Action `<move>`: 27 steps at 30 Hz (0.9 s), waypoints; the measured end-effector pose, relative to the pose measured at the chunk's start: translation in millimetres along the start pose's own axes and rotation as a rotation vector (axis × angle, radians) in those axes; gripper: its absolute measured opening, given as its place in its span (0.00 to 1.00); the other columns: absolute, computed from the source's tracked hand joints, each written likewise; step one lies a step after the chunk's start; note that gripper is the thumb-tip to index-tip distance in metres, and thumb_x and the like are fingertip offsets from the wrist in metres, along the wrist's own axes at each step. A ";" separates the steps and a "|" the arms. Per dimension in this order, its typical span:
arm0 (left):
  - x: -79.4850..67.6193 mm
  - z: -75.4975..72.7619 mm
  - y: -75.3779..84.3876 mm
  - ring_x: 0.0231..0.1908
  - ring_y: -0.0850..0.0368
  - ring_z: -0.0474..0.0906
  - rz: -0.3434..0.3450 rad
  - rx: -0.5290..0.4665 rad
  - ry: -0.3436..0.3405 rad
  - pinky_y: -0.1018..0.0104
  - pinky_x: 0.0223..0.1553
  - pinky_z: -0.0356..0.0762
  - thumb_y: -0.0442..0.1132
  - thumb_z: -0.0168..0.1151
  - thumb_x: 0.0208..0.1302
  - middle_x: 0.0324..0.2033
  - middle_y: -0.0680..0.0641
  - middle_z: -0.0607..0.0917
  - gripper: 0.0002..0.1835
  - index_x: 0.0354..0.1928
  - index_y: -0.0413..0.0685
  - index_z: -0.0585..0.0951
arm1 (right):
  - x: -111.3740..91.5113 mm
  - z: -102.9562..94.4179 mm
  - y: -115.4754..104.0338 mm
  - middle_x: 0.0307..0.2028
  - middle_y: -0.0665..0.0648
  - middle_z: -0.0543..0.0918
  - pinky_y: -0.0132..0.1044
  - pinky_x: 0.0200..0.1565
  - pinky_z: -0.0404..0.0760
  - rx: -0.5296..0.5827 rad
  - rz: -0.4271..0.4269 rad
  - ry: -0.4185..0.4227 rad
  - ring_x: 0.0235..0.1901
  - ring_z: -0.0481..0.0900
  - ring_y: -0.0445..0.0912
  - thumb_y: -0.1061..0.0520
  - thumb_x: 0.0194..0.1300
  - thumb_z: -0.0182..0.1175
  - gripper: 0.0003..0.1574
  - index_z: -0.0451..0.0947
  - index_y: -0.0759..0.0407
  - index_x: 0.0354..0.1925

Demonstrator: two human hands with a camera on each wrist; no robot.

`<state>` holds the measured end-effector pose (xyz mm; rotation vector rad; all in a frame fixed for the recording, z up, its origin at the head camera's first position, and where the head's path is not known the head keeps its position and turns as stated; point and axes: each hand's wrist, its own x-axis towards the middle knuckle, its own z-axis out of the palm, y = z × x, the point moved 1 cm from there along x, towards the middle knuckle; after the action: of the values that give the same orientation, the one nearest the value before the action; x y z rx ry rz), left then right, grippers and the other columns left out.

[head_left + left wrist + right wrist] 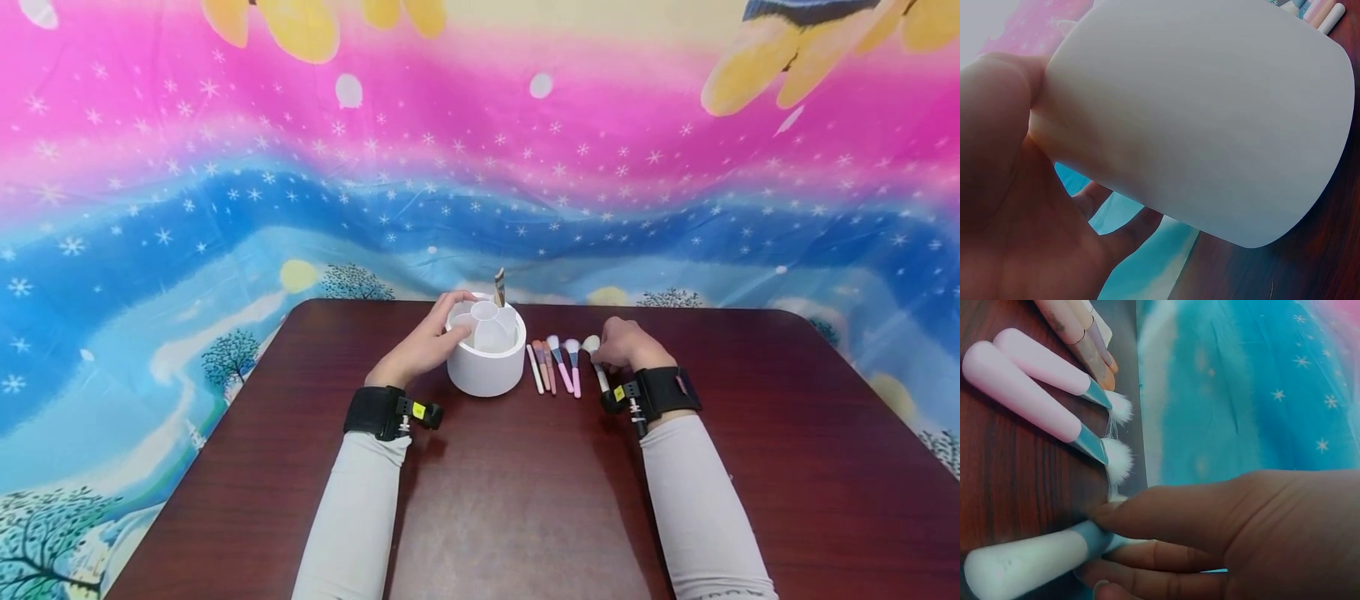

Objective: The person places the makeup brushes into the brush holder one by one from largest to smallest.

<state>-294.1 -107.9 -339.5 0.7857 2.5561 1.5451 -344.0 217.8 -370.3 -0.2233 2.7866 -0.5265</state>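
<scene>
My left hand [424, 345] grips the rim of a white round brush holder [486, 377] with inner dividers, which stands on the table. In the left wrist view the holder's smooth wall [1210, 125] fills most of the frame, the thumb at its left edge and fingers behind it. One slim gold-and-dark item [499, 287] stands upright in the holder's back. To the right, my right hand [627, 343] pinches a makeup brush with a white handle [1029, 562] near its grey ferrule. The fingers partly hide its pale bristles in the right wrist view.
Left of that brush lie two pink-handled makeup brushes [1029, 394] with white bristles. Between them and the holder lie several slimmer brushes or sticks [543, 367], one of them white. The dark red table [510, 500] ends at a patterned cloth backdrop [525, 242] behind.
</scene>
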 end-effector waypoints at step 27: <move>7.8 2.0 -20.8 0.59 0.53 0.58 0.004 0.019 0.024 0.45 0.56 0.62 0.40 0.49 0.69 0.61 0.49 0.60 0.22 0.63 0.57 0.61 | -30.7 -45.3 -30.0 0.36 0.65 0.81 0.49 0.36 0.76 0.199 -0.087 0.531 0.34 0.77 0.54 0.56 0.62 0.59 0.14 0.75 0.66 0.41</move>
<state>-308.4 -110.4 -356.4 0.7797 2.5909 1.5434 -326.4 211.4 -310.7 -0.1813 3.2071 -1.0068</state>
